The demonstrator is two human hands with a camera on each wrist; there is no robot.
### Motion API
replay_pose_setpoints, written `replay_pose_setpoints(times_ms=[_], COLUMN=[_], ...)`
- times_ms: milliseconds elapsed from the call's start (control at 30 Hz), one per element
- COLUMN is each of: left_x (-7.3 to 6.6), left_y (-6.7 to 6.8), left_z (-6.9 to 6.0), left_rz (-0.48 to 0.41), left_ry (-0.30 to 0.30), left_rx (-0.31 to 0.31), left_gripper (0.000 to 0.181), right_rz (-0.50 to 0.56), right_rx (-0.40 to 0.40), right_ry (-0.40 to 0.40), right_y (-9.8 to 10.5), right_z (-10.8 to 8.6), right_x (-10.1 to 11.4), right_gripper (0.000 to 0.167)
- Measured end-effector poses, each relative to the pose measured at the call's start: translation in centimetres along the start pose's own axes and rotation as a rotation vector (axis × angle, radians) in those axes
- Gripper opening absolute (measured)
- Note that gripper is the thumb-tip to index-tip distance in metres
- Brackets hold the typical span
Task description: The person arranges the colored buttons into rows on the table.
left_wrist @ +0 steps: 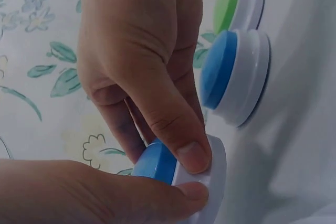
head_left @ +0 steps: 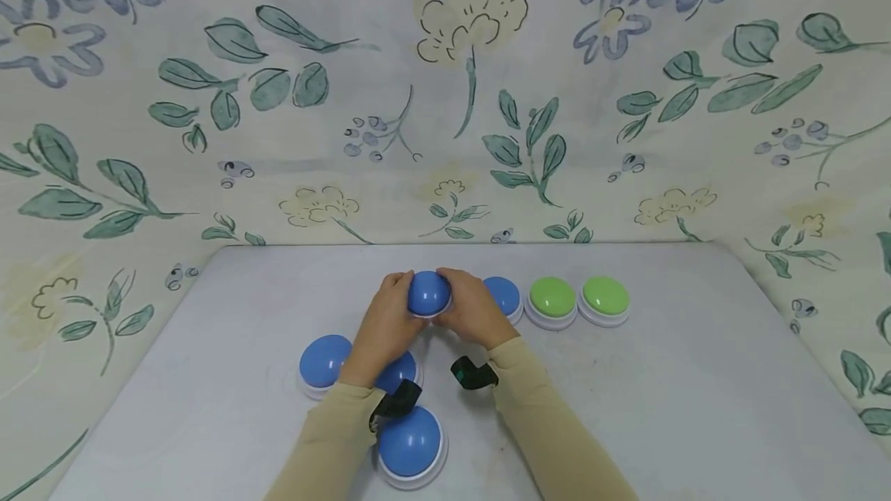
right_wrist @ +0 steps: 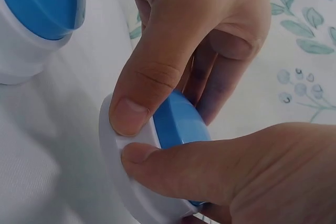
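"Checking head view. Hands?"

"L hand point(head_left: 384, 325) + R hand point(head_left: 476, 309), both gripping one blue button point(head_left: 428, 292) btwn them, over worktop point(head_left: 661, 400). R of it: 2nd blue button point(head_left: 504, 294), two green buttons point(head_left: 553, 297) point(head_left: 605, 296). Nearer: three blue buttons point(head_left: 325, 361) point(head_left: 400, 369) point(head_left: 411, 441)."

"L wrist view?"

"Thumbs point(left_wrist: 170, 116) side by side on its white base point(left_wrist: 218, 153)."

"R wrist view?"

"Same two-thumb hold; another blue btn point(right_wrist: 44, 1) upper L."

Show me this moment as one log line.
left grip: holds blue button | right grip: holds same blue button | to the right: second blue button, two green buttons, in a row | nearer the person: three more blue buttons
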State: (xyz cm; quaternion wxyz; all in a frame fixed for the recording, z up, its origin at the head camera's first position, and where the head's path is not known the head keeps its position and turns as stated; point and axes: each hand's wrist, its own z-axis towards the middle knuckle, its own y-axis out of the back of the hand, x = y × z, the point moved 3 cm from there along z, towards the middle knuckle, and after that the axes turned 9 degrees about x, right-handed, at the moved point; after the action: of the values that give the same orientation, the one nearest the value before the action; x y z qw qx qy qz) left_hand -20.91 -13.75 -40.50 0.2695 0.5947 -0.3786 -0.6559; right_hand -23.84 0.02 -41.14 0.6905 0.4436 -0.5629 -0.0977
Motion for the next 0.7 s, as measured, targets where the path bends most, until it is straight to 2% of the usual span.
replay_pose_setpoints(times_ms=[133, 400, 567, 700], left_x=[-0.4, -1.1, -1.4, -1.3], left_y=[-0.3, -0.7, -1.1, -1.4], left_z=[0.2, 0.6, 1.2, 1.7], left_rz=[0.016, 0.048, 0.082, 0.113], left_ry=[-0.012, 0.041, 0.047, 0.023], left_rx=[-0.016, 0.0, 0.011, 0.016], left_gripper=[0.073, 0.067, 0.063, 0.062], right_rz=[0.005, 0.002, -0.054, -0.107], right_rx=[0.001, -0.001, -0.019, -0.054], right_ry=[-0.018, -0.053, -0.069, -0.068], right_y=[0.2, -0.1, -0.4, -0.6], right_z=[0.0, 0.2, 0.7, 0.9], right_x=[-0.1, -0.4, -0.7, -0.7], right_gripper=[0.071, 0.07, 0.071, 0.066])
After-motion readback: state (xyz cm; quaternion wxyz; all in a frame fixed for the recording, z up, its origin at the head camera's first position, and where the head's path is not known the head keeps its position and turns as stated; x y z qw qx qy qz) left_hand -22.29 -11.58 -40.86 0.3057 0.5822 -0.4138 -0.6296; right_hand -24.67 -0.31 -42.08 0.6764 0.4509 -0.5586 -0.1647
